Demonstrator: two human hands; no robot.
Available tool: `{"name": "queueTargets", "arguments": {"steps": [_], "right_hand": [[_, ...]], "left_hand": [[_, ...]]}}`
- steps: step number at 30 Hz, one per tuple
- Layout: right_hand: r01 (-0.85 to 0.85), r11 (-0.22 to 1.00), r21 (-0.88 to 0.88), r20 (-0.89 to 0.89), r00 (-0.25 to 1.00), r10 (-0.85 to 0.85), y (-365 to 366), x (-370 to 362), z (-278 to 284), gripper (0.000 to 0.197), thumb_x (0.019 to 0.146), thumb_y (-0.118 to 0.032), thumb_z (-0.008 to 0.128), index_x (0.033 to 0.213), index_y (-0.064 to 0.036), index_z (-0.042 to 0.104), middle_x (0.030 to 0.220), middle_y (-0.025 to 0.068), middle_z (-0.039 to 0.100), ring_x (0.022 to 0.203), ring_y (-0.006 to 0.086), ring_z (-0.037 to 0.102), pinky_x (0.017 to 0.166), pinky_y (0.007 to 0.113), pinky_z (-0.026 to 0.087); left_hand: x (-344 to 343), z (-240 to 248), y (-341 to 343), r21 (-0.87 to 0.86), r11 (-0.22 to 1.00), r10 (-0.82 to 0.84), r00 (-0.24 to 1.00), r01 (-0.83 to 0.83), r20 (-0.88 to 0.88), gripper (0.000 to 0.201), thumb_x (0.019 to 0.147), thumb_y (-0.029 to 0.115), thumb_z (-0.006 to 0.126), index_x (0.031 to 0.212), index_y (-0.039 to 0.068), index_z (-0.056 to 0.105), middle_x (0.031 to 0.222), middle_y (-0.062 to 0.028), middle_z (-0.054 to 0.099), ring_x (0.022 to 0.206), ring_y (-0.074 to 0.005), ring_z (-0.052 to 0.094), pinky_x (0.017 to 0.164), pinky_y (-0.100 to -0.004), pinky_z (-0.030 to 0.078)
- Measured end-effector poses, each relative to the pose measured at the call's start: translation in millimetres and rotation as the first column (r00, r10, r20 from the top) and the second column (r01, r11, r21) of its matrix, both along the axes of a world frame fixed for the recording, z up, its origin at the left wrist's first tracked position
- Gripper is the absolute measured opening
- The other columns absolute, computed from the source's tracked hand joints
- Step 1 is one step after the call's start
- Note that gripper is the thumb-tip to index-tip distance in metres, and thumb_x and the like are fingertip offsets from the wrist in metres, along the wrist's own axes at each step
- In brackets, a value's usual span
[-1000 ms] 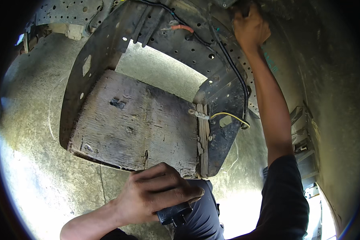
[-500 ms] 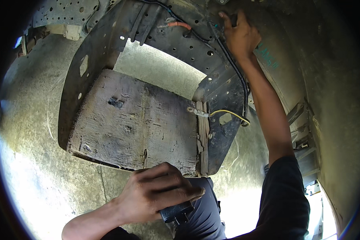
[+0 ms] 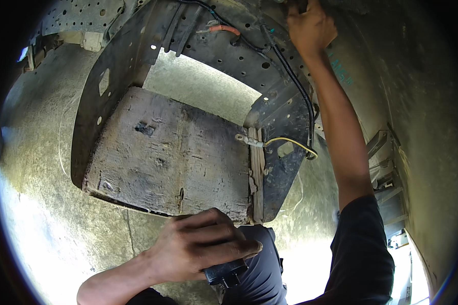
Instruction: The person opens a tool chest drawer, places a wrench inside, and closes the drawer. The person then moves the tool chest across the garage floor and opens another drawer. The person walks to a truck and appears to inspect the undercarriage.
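Note:
In my left hand (image 3: pixel 201 246), low in the middle, is a small black relay (image 3: pixel 225 274) with metal blade terminals pointing down; my fingers are closed over its top. My right hand (image 3: pixel 312 33) reaches up to the top edge, against the dark metal panel. Its fingers are bent around something dark that I cannot make out, and the fingertips run to the picture's edge. A black corrugated cable sleeve (image 3: pixel 295 81) runs down beside this hand. Below it, a yellow wire (image 3: pixel 290 139) ends in a metal ring lug (image 3: pixel 242 138) lying over the board's edge.
A worn, dirty wooden board (image 3: pixel 152 147) sits inside a black perforated metal frame (image 3: pixel 84 137). An orange-red sleeved cable end (image 3: pixel 225 28) lies on the frame's upper part. Concrete floor (image 3: pixel 40 168) shows around it. A large dark curved panel (image 3: pixel 422 127) rises at the right.
My right hand has moved slightly up, its fingertips now at the top edge. The left hand keeps hold of the relay in nearly the same place. The view has shifted a little.

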State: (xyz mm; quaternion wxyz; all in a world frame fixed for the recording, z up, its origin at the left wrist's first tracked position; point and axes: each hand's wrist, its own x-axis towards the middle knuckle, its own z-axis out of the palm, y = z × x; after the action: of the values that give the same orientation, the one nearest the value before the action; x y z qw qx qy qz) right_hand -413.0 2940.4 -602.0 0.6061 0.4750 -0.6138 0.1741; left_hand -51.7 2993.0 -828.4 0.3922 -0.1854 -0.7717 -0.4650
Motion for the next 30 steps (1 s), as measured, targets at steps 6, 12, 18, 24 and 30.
{"name": "queueTargets", "arguments": {"steps": [6,12,18,24,30], "right_hand": [[0.101,0.993,0.054,0.036,0.994,-0.103,-1,-7,0,0.050,0.090,-0.057,0.076,0.106,-0.0091,0.072,0.078,0.0176,0.074,0.078,0.0434,0.075,0.071,0.055,0.056],[0.072,0.997,-0.016,-0.033,0.997,-0.072,2,-13,-2,0.056,0.088,-0.059,0.078,0.113,-0.0096,0.074,0.080,0.0172,0.076,0.079,0.0442,0.075,0.070,0.054,0.057],[0.188,0.982,-0.023,0.009,0.982,-0.188,1,-16,-1,0.058,0.088,-0.065,0.073,0.108,-0.0116,0.073,0.082,0.0183,0.076,0.081,0.0453,0.075,0.071,0.057,0.057],[0.069,0.994,0.088,0.065,0.995,-0.075,1,-11,4,0.052,0.091,-0.061,0.073,0.106,-0.0111,0.072,0.078,0.0194,0.075,0.079,0.0467,0.074,0.071,0.060,0.055],[0.177,0.983,0.051,-0.040,0.984,-0.175,6,-12,7,0.046,0.090,-0.049,0.075,0.114,-0.0106,0.071,0.080,0.0176,0.075,0.078,0.0436,0.074,0.068,0.056,0.055]], "left_hand": [[3,-2,0,-0.025,1.000,0.017,0.999,-0.018,-0.041,0.039,0.080,0.009,0.079,0.116,0.023,0.081,0.095,0.0084,0.073,0.092,-0.0119,0.069,0.070,-0.0272,0.065],[5,-2,-2,-0.076,0.997,-0.014,1.000,0.014,0.005,0.041,0.077,0.008,0.079,0.115,0.023,0.080,0.095,0.0078,0.072,0.093,-0.0126,0.069,0.070,-0.0271,0.065],[8,-1,-3,-0.073,0.993,-0.099,0.994,0.095,-0.052,0.043,0.077,0.009,0.078,0.117,0.023,0.079,0.095,0.0077,0.070,0.094,-0.0116,0.069,0.064,-0.0251,0.064],[8,2,3,-0.175,0.984,-0.060,0.989,0.036,-0.134,0.038,0.077,0.010,0.078,0.112,0.023,0.078,0.092,0.0063,0.067,0.090,-0.0115,0.068,0.061,-0.0238,0.062],[10,8,4,-0.330,0.937,-0.151,0.985,0.114,-0.087,0.029,0.079,0.019,0.082,0.108,0.023,0.082,0.091,0.0075,0.071,0.085,-0.0113,0.069,0.063,-0.0252,0.061]]}}
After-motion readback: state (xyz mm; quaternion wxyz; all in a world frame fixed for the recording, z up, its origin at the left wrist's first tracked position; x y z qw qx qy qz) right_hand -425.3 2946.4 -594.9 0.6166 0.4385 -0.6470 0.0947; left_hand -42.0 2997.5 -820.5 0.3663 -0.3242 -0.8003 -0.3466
